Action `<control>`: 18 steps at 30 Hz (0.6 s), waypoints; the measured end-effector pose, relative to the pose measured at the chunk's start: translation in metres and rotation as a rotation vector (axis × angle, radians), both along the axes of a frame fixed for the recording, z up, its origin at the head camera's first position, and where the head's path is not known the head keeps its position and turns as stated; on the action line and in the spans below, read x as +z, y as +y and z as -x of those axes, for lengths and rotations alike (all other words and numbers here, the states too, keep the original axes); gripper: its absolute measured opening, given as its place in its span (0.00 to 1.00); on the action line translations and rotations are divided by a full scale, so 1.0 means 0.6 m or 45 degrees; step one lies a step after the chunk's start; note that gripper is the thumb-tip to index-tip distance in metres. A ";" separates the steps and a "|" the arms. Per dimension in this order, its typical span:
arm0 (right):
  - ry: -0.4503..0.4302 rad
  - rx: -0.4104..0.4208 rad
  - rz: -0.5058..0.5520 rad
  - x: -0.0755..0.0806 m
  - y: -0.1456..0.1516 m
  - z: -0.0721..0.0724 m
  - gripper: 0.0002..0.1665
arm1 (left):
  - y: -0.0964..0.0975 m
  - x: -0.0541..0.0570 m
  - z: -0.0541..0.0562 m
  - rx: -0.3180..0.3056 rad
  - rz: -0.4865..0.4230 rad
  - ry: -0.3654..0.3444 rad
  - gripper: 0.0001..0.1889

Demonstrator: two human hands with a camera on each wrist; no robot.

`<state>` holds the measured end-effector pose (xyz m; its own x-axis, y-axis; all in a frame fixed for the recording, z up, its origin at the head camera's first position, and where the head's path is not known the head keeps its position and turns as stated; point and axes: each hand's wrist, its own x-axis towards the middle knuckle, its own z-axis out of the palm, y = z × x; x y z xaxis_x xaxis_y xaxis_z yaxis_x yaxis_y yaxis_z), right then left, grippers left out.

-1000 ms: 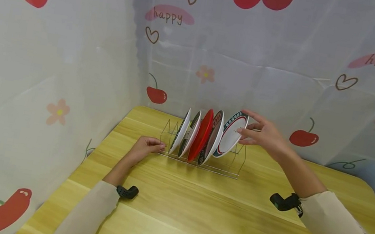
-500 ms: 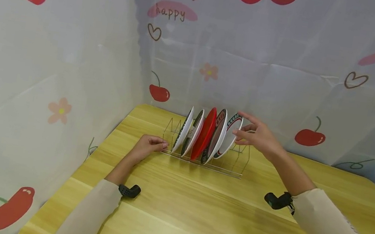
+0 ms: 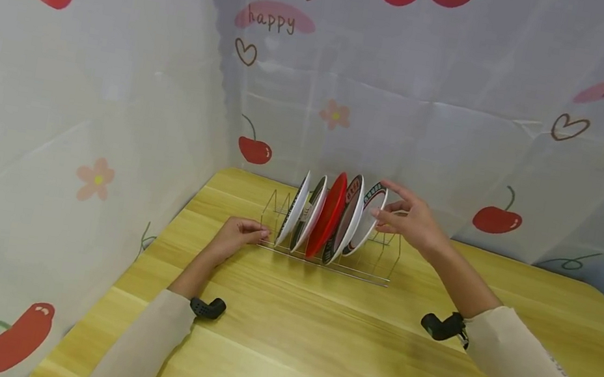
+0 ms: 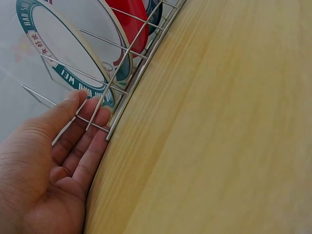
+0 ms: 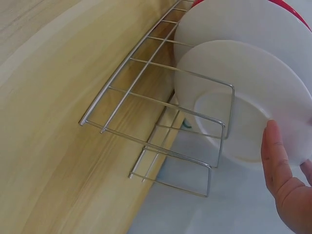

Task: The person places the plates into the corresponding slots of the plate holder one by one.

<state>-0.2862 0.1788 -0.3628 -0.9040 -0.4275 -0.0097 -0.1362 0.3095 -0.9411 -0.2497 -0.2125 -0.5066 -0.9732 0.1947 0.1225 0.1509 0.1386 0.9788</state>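
A wire dish rack [image 3: 353,274] stands on the table with several plates upright in it. My left hand [image 3: 235,237] pinches its left end; in the left wrist view, thumb and fingers [image 4: 85,146] close around the corner wire beside a green-and-white plate [image 4: 68,41]. At the right of the row, my right hand [image 3: 415,223] holds the rim of a white plate with a teal and red border [image 3: 366,222]. The right wrist view shows a digit [image 5: 273,146] against its plain white underside [image 5: 234,68]. A red plate [image 3: 327,215] sits mid-row.
The rack's right-end wire slots [image 5: 195,117] hold no plate. The wooden table [image 3: 277,343] extends in front. A cherry-print sheet [image 3: 434,137] hangs behind, and another [image 3: 134,89] runs along the left side.
The right hand has brought the bordered plate left and more upright, closer to its neighbour; in the last half second it moved only slightly. The left hand stays at the rack's left end.
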 end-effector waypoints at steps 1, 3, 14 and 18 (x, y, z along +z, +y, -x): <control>0.003 -0.001 -0.007 -0.001 0.000 -0.001 0.46 | 0.001 0.004 -0.003 -0.004 -0.001 0.007 0.11; 0.009 -0.005 -0.013 -0.001 0.001 -0.003 0.46 | 0.000 0.002 -0.001 -0.007 -0.004 0.009 0.11; 0.055 -0.024 -0.028 -0.007 -0.002 -0.010 0.45 | -0.009 -0.033 0.021 0.008 0.004 -0.004 0.12; 0.078 -0.017 -0.037 -0.011 0.001 -0.010 0.45 | -0.009 -0.033 0.022 0.006 0.004 0.005 0.12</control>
